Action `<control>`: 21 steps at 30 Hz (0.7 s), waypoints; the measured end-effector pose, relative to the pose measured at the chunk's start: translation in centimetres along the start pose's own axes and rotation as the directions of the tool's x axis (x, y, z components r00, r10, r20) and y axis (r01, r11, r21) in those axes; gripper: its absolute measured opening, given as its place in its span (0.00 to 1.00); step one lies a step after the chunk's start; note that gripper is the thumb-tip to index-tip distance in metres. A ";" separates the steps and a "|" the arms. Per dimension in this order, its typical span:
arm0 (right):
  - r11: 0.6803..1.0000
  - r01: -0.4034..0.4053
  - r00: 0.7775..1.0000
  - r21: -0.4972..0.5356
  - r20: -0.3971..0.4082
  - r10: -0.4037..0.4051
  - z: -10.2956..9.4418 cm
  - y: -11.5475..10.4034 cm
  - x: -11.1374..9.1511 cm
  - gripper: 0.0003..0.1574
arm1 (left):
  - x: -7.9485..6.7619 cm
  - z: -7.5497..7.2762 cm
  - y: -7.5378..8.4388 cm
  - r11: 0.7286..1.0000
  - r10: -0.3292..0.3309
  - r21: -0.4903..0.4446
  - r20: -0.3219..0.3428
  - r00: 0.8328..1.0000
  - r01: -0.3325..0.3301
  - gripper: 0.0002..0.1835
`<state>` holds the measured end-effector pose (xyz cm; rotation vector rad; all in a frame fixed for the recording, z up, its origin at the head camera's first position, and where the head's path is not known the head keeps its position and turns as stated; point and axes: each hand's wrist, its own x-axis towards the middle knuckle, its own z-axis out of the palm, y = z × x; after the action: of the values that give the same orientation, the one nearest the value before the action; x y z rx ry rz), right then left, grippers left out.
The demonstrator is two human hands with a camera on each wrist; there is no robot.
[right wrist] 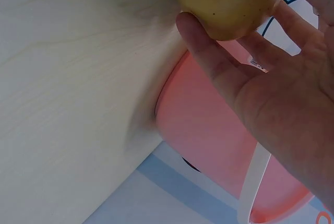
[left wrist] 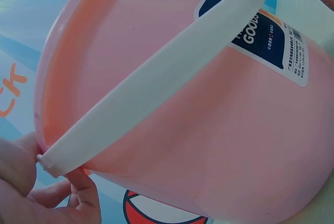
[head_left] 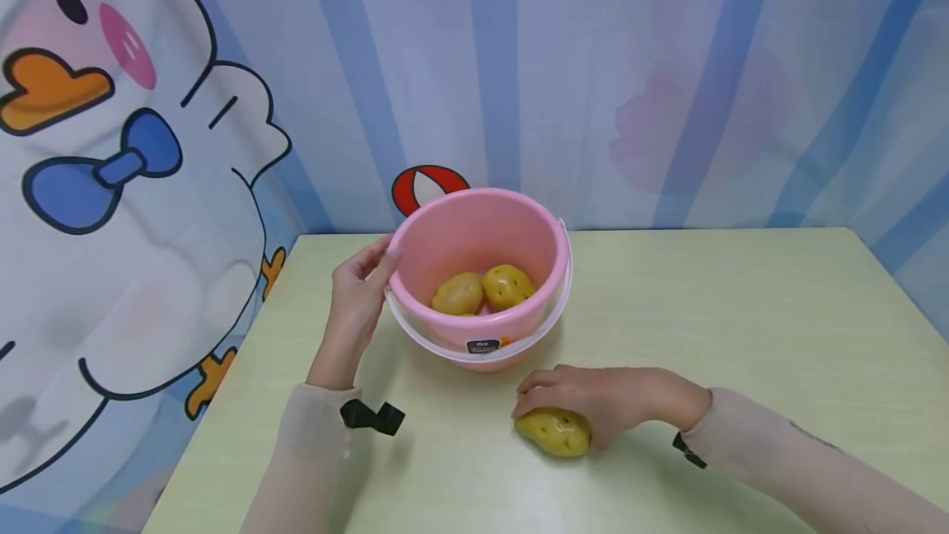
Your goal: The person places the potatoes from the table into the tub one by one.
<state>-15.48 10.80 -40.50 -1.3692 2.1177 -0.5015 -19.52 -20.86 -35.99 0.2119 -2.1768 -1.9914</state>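
A pink bucket point(head_left: 482, 336) stands on the table with its white handle point(head_left: 445, 350) hanging down at the front. Two yellow potatoes lie inside it, one potato point(head_left: 458, 295) on the left and another potato point(head_left: 507, 286) on the right. My left hand point(head_left: 357, 291) holds the bucket's rim at its left side; in the left wrist view the fingers point(left wrist: 83, 192) are by the handle's joint. In front of the bucket, my right hand point(head_left: 615, 402) grips a third potato point(head_left: 558, 433) at the tabletop. The right wrist view shows this potato point(right wrist: 224, 4) between thumb and fingers.
The pale wooden table point(head_left: 741, 311) reaches back to a blue striped cloth backdrop point(head_left: 563, 89). A cartoon duck print point(head_left: 148, 270) covers the cloth at the left. Black clips or straps point(head_left: 373, 417) sit at both sleeve cuffs.
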 end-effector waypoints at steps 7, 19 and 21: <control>1.000 -0.030 0.999 -0.007 0.018 0.030 0.0 0.1 0.3 0.58 | -0.1 0.0 0.1 1.000 -0.011 0.007 -0.005 1.000 0.011 0.26; 0.999 -0.039 0.999 -0.006 0.019 0.040 0.1 0.2 0.6 0.56 | 0.0 0.0 0.0 1.000 -0.007 -0.004 -0.001 1.000 0.007 0.25; 0.999 -0.037 0.999 -0.010 0.018 0.037 0.1 0.1 0.7 0.56 | 0.0 0.0 -0.1 1.000 -0.002 -0.010 0.001 1.000 0.002 0.25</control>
<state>-15.73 10.25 -40.84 -1.3325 2.1294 -0.4624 -19.54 -20.91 -36.04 0.2126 -2.1669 -2.0040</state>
